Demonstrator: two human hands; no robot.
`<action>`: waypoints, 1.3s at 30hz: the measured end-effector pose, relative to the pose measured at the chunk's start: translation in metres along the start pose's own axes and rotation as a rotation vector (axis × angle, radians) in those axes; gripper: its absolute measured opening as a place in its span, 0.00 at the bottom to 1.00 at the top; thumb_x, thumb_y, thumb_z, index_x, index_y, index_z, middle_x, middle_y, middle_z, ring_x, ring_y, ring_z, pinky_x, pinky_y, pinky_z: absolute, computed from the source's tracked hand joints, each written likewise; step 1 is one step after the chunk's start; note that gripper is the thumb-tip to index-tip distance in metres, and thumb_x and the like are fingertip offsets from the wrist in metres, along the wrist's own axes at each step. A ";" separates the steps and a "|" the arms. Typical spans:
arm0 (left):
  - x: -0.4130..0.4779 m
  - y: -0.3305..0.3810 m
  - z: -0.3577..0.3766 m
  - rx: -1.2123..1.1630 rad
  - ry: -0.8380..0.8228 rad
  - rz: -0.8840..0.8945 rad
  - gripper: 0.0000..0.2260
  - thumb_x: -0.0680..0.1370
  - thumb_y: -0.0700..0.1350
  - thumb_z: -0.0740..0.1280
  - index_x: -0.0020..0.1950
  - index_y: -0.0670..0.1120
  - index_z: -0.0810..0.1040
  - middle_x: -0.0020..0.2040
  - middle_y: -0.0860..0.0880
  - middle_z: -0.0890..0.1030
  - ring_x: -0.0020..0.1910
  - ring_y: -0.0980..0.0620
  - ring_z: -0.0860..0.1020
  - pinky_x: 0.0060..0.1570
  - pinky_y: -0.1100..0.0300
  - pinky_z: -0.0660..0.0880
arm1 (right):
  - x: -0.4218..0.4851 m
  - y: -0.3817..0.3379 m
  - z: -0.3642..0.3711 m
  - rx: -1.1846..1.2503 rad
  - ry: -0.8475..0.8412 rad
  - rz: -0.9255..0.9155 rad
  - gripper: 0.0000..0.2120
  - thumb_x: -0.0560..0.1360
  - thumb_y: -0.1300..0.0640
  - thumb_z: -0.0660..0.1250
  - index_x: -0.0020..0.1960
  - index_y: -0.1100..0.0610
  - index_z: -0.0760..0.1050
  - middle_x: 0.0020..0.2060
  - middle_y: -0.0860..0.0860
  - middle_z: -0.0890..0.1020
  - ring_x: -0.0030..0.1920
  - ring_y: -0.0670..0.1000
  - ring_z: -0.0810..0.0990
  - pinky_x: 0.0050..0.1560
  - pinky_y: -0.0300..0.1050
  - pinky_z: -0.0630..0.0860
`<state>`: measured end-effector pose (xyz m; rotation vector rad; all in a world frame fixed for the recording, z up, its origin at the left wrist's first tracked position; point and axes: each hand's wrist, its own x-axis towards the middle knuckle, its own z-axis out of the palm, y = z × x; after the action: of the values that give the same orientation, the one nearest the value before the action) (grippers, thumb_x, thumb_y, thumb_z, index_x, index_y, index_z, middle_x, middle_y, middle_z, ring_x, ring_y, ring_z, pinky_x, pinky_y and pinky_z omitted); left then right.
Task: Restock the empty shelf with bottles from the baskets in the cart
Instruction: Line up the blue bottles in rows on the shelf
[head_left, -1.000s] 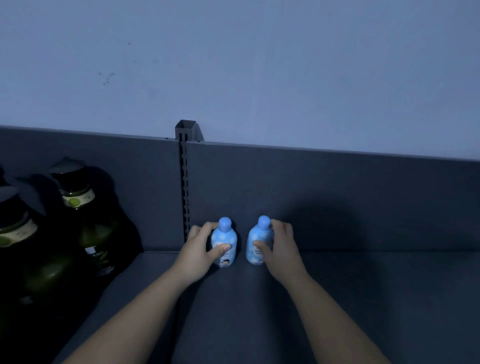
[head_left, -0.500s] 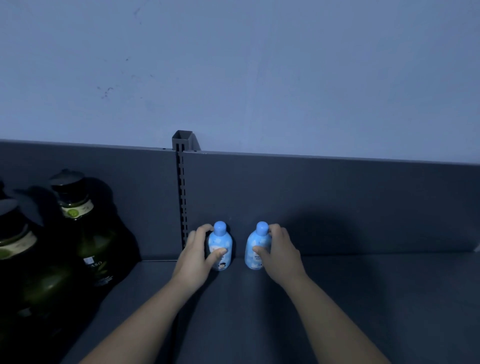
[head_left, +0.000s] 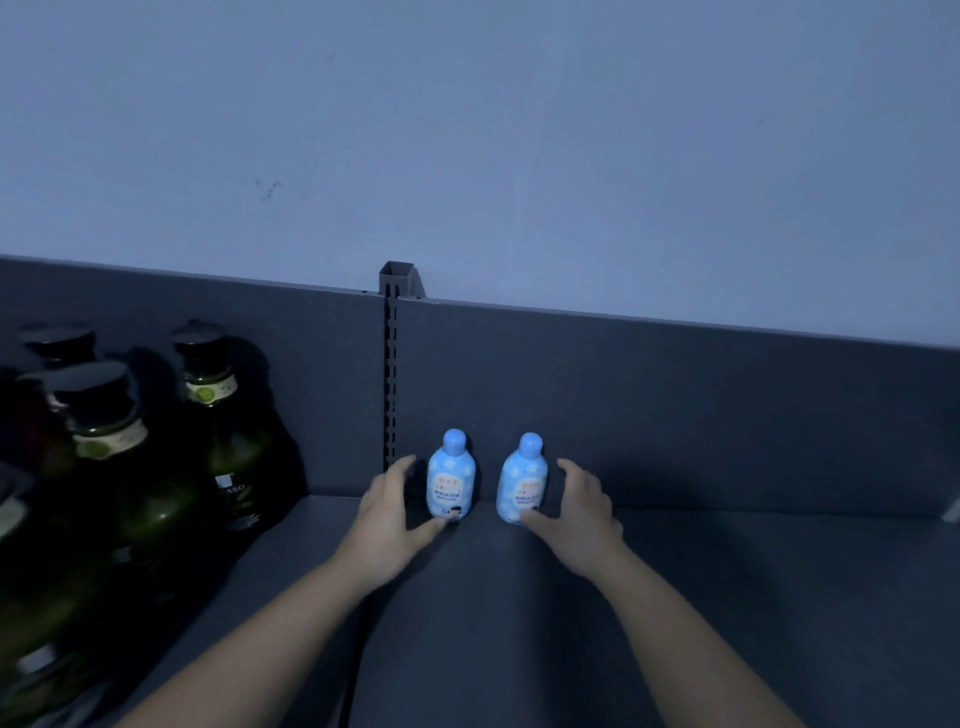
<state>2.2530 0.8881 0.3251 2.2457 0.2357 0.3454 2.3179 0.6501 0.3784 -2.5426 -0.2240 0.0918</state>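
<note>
Head view: left hand (head_left: 387, 512) and right hand (head_left: 579, 512) each have a wide, loose grip holding nothing, thumb tips just at the bases of the left blue bottle (head_left: 451, 480) and right blue bottle (head_left: 522, 483), both upright on the shelf (head_left: 519, 623) between the hands

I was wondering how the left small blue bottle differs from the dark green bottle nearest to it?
The blue bottle is far smaller than the green bottle. The blue bottle's cap is rounded and blue; the green bottle's is flat and black. The blue bottle stands right of the slotted post, the green bottle left of it. Both stand upright by the back panel.
</note>
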 end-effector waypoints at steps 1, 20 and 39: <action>-0.010 -0.001 -0.006 0.062 -0.011 0.028 0.40 0.72 0.56 0.73 0.78 0.51 0.55 0.72 0.48 0.65 0.73 0.49 0.63 0.72 0.55 0.61 | -0.007 0.005 0.001 -0.045 0.008 0.000 0.41 0.73 0.40 0.68 0.78 0.48 0.51 0.76 0.48 0.56 0.75 0.54 0.59 0.71 0.59 0.60; -0.247 0.071 -0.018 0.738 -0.171 -0.018 0.38 0.74 0.73 0.46 0.79 0.58 0.40 0.80 0.54 0.42 0.78 0.54 0.38 0.75 0.42 0.40 | -0.175 0.058 -0.021 -0.272 -0.231 -0.498 0.39 0.76 0.31 0.56 0.80 0.47 0.47 0.80 0.44 0.49 0.79 0.49 0.46 0.77 0.57 0.41; -0.490 0.009 -0.085 0.619 0.116 -0.516 0.35 0.80 0.64 0.55 0.79 0.56 0.40 0.81 0.52 0.42 0.79 0.52 0.41 0.76 0.43 0.42 | -0.333 -0.065 0.093 -0.301 -0.647 -1.016 0.41 0.77 0.31 0.56 0.80 0.47 0.42 0.80 0.45 0.45 0.79 0.50 0.42 0.77 0.57 0.40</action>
<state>1.7632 0.8053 0.3023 2.6408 1.0839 0.1269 1.9707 0.6939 0.3428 -2.2733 -1.8248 0.4971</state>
